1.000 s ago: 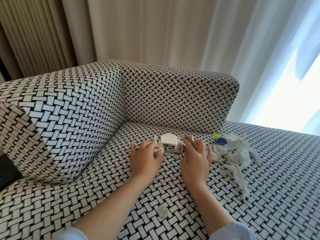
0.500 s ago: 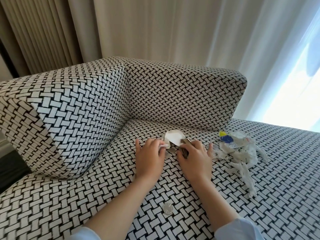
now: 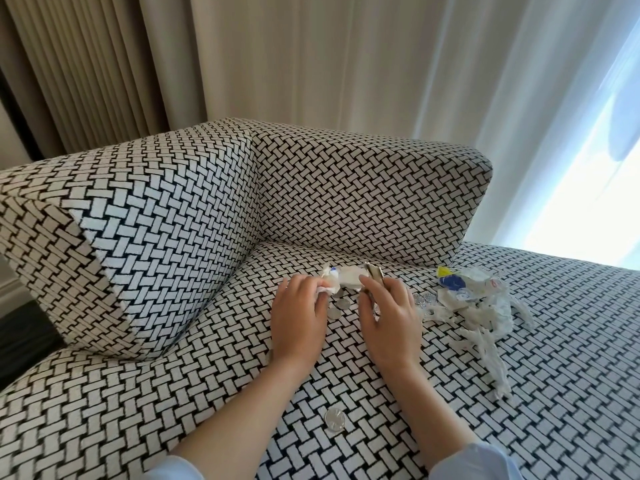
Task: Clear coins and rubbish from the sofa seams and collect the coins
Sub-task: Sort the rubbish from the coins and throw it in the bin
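On the seat of a black-and-white basket-weave sofa (image 3: 173, 393), close to its back corner seam, a person's left hand (image 3: 298, 317) pinches a crumpled white paper scrap (image 3: 329, 284) while the right hand (image 3: 388, 320) grips a tan wrapper piece (image 3: 374, 273), small silver coins (image 3: 341, 304) lying between them, a lone round silver coin (image 3: 334, 420) nearer the front edge.
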